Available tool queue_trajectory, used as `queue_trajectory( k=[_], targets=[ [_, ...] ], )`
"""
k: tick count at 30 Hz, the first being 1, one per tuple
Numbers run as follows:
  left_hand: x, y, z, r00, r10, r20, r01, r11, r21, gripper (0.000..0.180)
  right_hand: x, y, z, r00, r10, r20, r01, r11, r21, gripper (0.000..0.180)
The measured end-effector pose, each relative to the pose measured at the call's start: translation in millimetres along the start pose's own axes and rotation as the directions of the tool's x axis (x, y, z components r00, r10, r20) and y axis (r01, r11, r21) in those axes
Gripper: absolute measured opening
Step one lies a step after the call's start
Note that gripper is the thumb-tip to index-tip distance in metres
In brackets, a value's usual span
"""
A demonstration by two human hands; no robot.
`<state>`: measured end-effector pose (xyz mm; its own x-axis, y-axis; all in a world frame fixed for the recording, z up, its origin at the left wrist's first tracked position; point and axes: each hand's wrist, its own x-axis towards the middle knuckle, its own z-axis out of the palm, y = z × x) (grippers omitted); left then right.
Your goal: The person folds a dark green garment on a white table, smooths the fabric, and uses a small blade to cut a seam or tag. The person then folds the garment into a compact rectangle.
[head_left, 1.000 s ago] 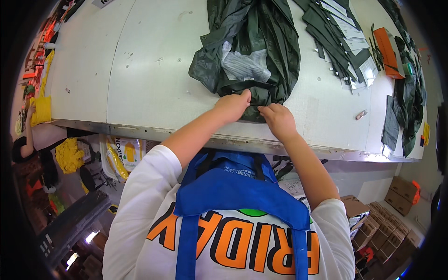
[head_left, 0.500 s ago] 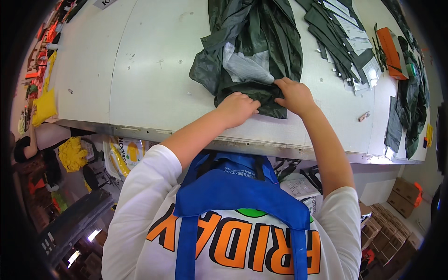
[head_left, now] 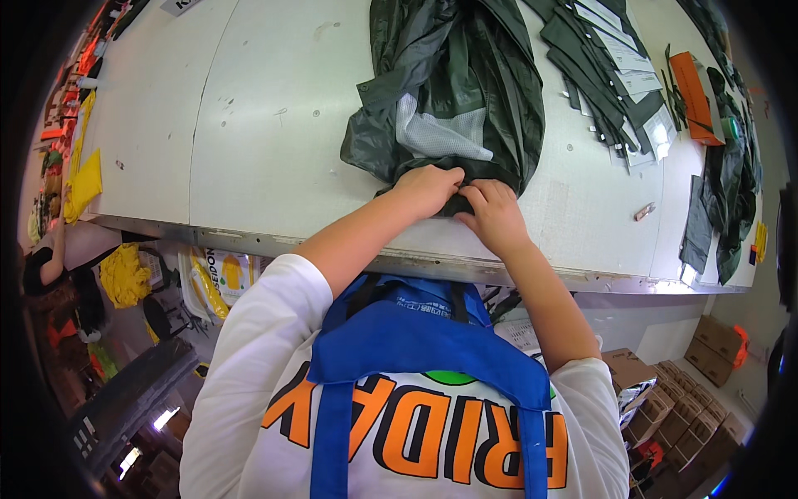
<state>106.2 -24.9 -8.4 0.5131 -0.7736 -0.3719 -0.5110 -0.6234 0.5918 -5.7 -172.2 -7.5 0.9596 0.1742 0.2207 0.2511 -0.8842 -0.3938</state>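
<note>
I've brought right hand (head_left: 497, 214) beside left hand (head_left: 426, 189), so both pinch the dark garment (head_left: 509, 96) near the bench's front edge (head_left: 307, 246)

An orange box (head_left: 697, 98) is set at two o'clock on the white tabletop (head_left: 274, 141), and a small pinkish item (head_left: 644, 211) is seen near three. Brown cardboard boxes (head_left: 652, 412) are stacked at four o'clock; a long black object (head_left: 133, 395) is seen at eight and a bunched yellow cloth (head_left: 126, 276) at nine.

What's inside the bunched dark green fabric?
Grey mesh shows in the opening of the dark green fabric. Hidden: anything beneath the mesh, the folds, or the left hand and right hand.
</note>
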Motion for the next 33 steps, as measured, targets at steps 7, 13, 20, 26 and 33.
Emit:
queue_trajectory(
  k=[7,13,20,26,33],
  targets=[
    [-32,-7,11,0.956,0.167,-0.241,-0.095,0.954,0.283,0.034,5,13,4,0.992,0.081,0.098,-0.067,0.989,-0.133,0.048],
    [-29,-19,5,0.967,0.201,-0.157,-0.117,0.898,0.425,0.037,4,-3,10,0.977,0.205,0.051,-0.195,0.968,-0.157,0.052],
    [-20,-24,-20,0.985,0.144,-0.091,-0.119,0.964,0.238,0.026,-2,-3,-9,0.978,0.204,0.043,-0.193,0.965,-0.179,0.05],
    [-26,-3,-40,0.99,0.053,-0.128,-0.031,0.985,0.169,0.024,11,12,-27,0.98,0.166,0.111,-0.137,0.963,-0.234,0.031],
    [-42,-5,-60,0.987,0.16,-0.021,-0.147,0.943,0.299,0.028,19,3,-45,0.977,0.204,0.06,-0.184,0.953,-0.242,0.015]
  ],
)
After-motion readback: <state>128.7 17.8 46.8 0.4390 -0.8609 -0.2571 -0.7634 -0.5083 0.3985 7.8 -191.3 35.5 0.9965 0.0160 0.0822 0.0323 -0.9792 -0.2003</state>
